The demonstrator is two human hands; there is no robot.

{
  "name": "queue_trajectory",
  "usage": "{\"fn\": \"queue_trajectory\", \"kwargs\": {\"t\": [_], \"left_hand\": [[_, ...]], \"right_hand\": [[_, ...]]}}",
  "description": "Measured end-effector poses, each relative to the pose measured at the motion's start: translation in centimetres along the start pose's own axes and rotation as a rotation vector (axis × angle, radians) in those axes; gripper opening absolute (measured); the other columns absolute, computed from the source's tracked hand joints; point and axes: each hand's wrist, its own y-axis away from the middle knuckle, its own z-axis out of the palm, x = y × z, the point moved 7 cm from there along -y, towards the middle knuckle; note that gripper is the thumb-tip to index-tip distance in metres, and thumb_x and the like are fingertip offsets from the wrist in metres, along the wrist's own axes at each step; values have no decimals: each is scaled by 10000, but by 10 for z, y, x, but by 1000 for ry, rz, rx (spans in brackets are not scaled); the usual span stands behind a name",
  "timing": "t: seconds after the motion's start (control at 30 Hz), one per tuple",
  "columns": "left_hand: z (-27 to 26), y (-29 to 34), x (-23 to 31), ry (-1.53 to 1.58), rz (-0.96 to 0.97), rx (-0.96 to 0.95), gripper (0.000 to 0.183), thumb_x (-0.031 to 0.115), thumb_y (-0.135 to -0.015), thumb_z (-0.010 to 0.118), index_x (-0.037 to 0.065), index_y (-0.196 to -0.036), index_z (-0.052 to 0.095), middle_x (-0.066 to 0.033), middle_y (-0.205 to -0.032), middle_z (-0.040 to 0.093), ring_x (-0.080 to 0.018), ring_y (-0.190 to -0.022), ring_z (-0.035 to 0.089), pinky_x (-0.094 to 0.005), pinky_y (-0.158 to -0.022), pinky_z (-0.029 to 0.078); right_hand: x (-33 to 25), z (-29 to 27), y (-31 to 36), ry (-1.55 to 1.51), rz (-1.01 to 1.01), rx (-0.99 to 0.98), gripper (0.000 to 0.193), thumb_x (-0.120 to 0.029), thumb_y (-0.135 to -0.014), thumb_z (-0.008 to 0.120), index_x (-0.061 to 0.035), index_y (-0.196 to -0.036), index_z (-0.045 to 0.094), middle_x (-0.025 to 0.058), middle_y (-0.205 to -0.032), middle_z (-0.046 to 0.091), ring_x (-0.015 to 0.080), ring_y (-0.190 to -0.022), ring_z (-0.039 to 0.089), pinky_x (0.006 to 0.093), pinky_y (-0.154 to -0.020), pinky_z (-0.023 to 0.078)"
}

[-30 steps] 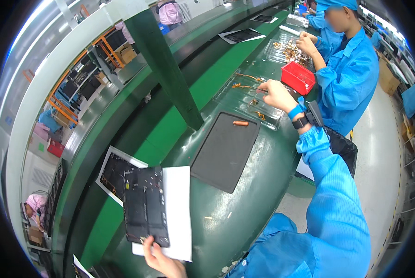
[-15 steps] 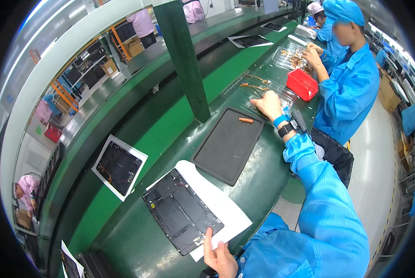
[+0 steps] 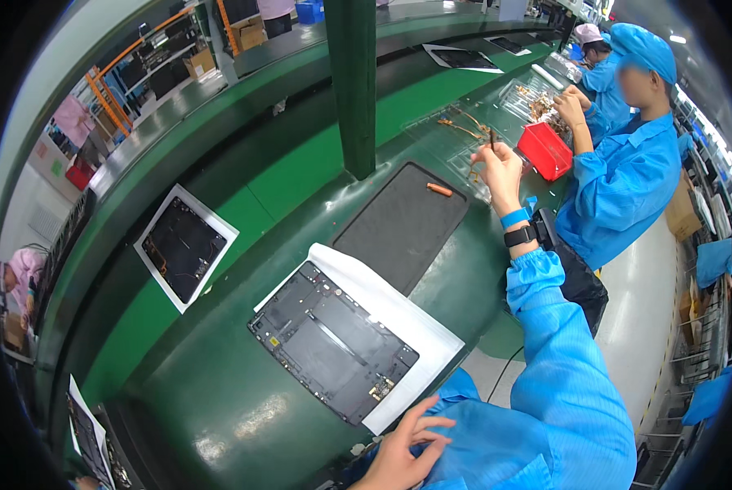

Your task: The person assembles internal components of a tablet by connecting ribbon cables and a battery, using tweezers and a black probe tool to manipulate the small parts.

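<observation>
- Gripping slim dark tool [image 3: 491, 140] in right hand [image 3: 503, 173] near red bin [image 3: 545, 150]
- Holding left hand [image 3: 407, 452] with parted fingers beside white sheet [image 3: 433, 333] under black device shell [image 3: 333, 343]
- Facing dark mat [image 3: 398, 224] bearing orange piece [image 3: 439, 189]

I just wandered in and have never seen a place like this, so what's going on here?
At a green bench, a person's right hand pinches a slim dark object near a clear tray. Their left hand looks empty, fingers spread, near a white sheet. On that sheet lies a black panel with its inner parts facing up. Beyond it, a black mat bears a small orange piece. Farther along, a co-worker works beside a red bin.
</observation>
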Motion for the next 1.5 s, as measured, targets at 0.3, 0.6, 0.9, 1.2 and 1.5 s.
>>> {"fn": "queue_trajectory", "kwargs": {"t": [0.3,0.6,0.9,1.2,1.5], "left_hand": [[8,-87,144,-1241,631,78,202,39,-835,665,-9,-1031,659,-150,-924,682,-330,-851,661,-411,-739,533],[55,-366,161,-1266,1004,-16,232,1,-844,603,-46,-1058,677,-195,-1092,685,-370,-1082,647,-460,-943,519],[47,-376,179,-1038,804,-18,229,-4,-892,579,-27,-1086,698,-210,-1061,716,-370,-1029,703,-416,-930,544],[-28,-202,218,-731,412,87,214,30,-905,742,-1,-1116,713,-73,-885,726,-122,-798,661,-265,-735,525],[-76,-110,211,-565,553,313,197,13,-812,848,6,-990,765,-67,-867,709,-142,-765,618,-289,-702,506]], "right_hand": [[21,-23,8,-182,65,23,116,-177,-996,667,-73,-1014,617,134,-844,750,56,-430,447,225,-398,318],[19,-16,16,-358,94,72,89,-130,-981,714,-63,-1010,662,52,-836,726,26,-454,436,213,-404,293],[-13,-15,33,-582,204,-95,126,-35,-925,708,25,-1035,697,82,-889,712,37,-515,447,212,-472,327],[-121,53,127,-236,-16,-841,95,36,-859,721,53,-951,707,83,-891,729,71,-640,598,238,-562,431],[-177,114,206,-157,-352,-1064,94,-20,-827,739,-32,-920,739,75,-808,653,225,-632,652,305,-546,494]]}}
